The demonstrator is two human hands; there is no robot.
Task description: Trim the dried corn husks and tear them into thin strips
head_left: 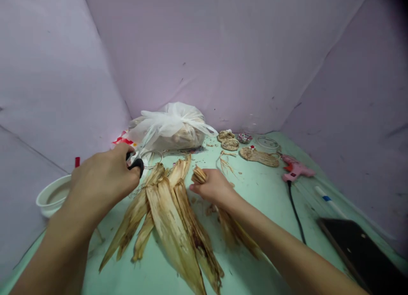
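Note:
My left hand [103,174] is closed on a pair of scissors [137,165], whose black handle loops show at the fingers. Its blades are hard to make out against the white bag behind. My right hand [215,186] grips a bundle of dried corn husks [199,174]; the cut-looking ends poke out past the thumb, and the long ends hang blurred below the wrist. Between both hands, more dried corn husks [172,227] lie fanned out on the pale green table [251,227], their narrow ends pointing away from me.
Behind stands a tied white plastic bag [178,125]. A white bowl [52,197] is at the left. To the right lie woven round pieces [230,144], a sole-shaped woven piece [259,157], a pink glue gun [298,169] with its cord, a white pen [330,201] and a dark phone-like slab [363,252].

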